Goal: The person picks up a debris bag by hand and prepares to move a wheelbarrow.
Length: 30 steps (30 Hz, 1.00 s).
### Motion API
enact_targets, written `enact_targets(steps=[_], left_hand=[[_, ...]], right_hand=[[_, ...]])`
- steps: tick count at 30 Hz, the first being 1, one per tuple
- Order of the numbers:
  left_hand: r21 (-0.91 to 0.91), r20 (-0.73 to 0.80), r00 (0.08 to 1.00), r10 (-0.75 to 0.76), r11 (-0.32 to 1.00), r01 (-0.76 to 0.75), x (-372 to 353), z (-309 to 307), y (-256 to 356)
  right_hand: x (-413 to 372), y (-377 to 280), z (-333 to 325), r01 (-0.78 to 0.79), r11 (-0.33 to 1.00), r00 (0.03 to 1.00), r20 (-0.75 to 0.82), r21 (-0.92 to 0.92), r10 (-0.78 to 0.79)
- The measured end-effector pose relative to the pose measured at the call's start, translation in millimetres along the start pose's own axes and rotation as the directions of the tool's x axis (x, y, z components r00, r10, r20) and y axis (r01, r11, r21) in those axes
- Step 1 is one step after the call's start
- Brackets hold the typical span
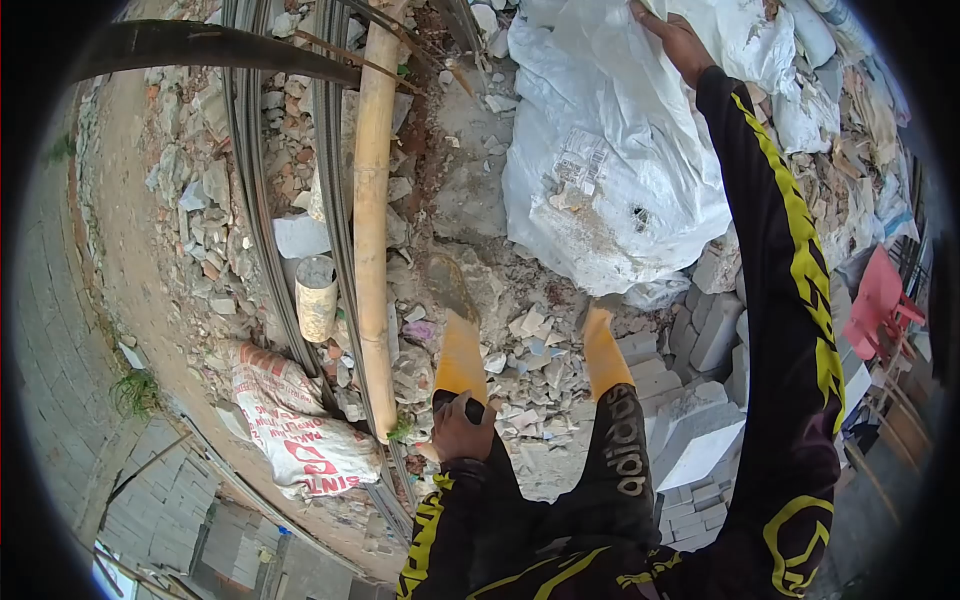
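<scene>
Right hand [680,45], nearer, pinches crumpled white plastic sheet [625,165]; bulk extends back toward yellow boots [606,350]. Left hand [462,430], fingers loose, rests on black-trousered leg [506,475].

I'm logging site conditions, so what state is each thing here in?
White plastic sheet: crumpled, dirt-smudged
Right hand: at the sheet; fingertips at picture edge, grip unclear
Left hand: at the left knee, nothing seen held
Yellow boots: worn
Printed sack: crumpled, lying on rubble
Bamboo pole: unbroken along its visible length
Metal rods: bundled, slightly bent
Grey blocks: piled, some askew
</scene>
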<state>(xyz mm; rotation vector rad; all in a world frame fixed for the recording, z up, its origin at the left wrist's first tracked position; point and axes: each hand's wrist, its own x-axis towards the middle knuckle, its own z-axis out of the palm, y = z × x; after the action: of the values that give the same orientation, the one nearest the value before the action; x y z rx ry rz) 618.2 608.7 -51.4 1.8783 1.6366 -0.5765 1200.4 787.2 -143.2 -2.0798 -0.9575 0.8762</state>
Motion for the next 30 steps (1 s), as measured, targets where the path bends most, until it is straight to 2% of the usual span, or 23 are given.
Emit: enact_targets(steps=[2,3,4,5,6,7,9,11,14,15,17,19,20,23,24,25,26,27,29,30], left_hand=[[-0.008,-0.017,1.000,0.008,1.000,-0.008,-2,4,-2],[-0.003,-0.015,1.000,0.006,1.000,-0.006,-3,4,-4],[-0.003,-0.014,1.000,0.005,1.000,-0.005,-4,4,-4],[-0.008,-0.013,1.000,0.005,1.000,-0.006,-6,6,-4],[-0.010,-0.007,1.000,0.003,1.000,-0.003,-8,7,-3],[-0.011,-0.004,1.000,-0.001,1.000,0.001,-10,8,-5],[0.002,-0.017,1.000,-0.007,1.000,0.007,-12,9,-11],[0.024,-0.030,0.999,-0.015,1.000,0.015,-17,12,-16],[-0.016,0.032,0.999,-0.038,0.999,0.039,-24,14,-19],[-0.022,0.053,0.998,-0.043,0.999,0.044,-23,11,-20],[-0.019,0.044,0.999,-0.025,1.000,0.025,-29,8,-18],[-0.019,0.031,0.999,-0.014,1.000,0.015,-27,5,-22],[-0.029,0.028,0.999,-0.020,0.999,0.021,-29,7,-24],[-0.020,-0.011,1.000,0.000,1.000,-0.001,-37,18,-26],[-0.010,-0.016,1.000,0.001,1.000,-0.001,-37,15,-26],[0.000,-0.021,1.000,0.002,1.000,-0.002,-33,12,-23],[-0.040,-0.016,1.000,0.014,0.999,-0.015,-32,14,-24],[-0.025,0.022,1.000,-0.003,1.000,0.004,-40,10,-25],[-0.022,0.045,0.998,-0.038,0.999,0.039,-28,1,-7],[-0.024,0.037,0.999,-0.029,0.999,0.030,-23,2,-1]], right_hand=[[-8,-12,40,-0.091,0.982,0.992,0.105,0.166,0.074],[-4,18,67,-0.167,0.972,0.978,0.152,0.162,0.143],[-31,8,87,-0.187,0.980,0.971,0.161,0.068,0.174],[-63,4,102,-0.139,0.987,0.971,0.184,-0.075,0.151],[-91,25,120,-0.347,0.937,0.926,0.171,0.034,0.337],[-123,43,129,-0.384,0.924,0.923,0.028,0.000,0.383],[-160,66,108,-0.389,0.799,0.886,-0.050,0.458,0.460],[-160,56,63,-0.260,0.664,0.945,0.042,0.701,0.326],[-154,8,45,-0.285,0.927,0.952,-0.045,0.243,0.304],[-154,2,60,-0.308,0.916,0.918,-0.174,0.256,0.357],[-154,51,90,-0.107,0.982,0.931,-0.332,0.156,0.154],[-178,20,88,-0.158,0.817,0.920,-0.217,0.555,0.325],[-192,4,74,-0.173,0.842,0.923,-0.215,0.511,0.320],[-221,-27,65,-0.150,0.885,0.881,-0.347,0.441,0.322],[-223,6,71,0.090,0.975,0.872,-0.456,-0.204,-0.176],[-234,-13,72,0.018,0.957,0.868,-0.479,0.290,0.129],[-244,-5,64,0.073,0.991,0.833,-0.540,-0.110,-0.121],[-268,7,65,0.084,0.871,0.807,-0.480,-0.484,-0.344],[-283,-19,51,-0.029,0.959,0.875,-0.471,-0.281,-0.112],[-271,-17,52,-0.092,0.820,0.905,-0.296,0.565,0.305]])
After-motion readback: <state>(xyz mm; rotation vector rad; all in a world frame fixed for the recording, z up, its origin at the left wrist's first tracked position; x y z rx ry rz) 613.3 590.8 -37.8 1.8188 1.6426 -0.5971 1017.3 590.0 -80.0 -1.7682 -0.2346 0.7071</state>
